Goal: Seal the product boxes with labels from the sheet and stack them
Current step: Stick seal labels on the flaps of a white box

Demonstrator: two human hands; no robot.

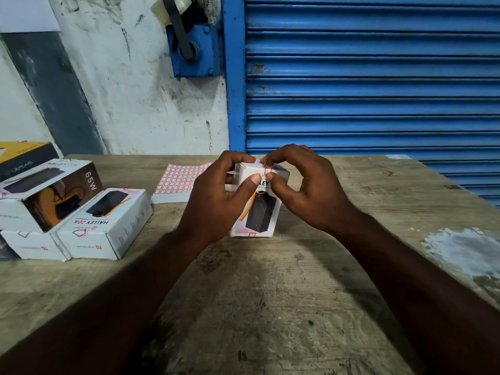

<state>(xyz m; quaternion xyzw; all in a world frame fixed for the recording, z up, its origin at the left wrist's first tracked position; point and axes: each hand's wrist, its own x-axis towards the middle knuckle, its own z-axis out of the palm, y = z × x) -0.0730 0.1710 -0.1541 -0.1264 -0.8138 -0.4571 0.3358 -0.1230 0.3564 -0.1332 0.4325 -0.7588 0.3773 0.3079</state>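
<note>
On the table (270, 293), left hand (216, 196) and right hand (311, 196) gripping one product box (259, 212).

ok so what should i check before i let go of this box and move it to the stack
1. Box upright on the table, gripped by the left hand: ok.
2. Label folded over the top front edge, pinched by the right hand: ok.
3. Label stuck flat with no lifted corner: cannot tell, the fingers cover most of it.
4. Bottom flap sealed: cannot tell; a red square shows there but may be print.
5. Stack of boxes on the left ready for another: not ok, its top box looks askew.
6. Label sheet behind the left hand has labels left: ok.
</note>
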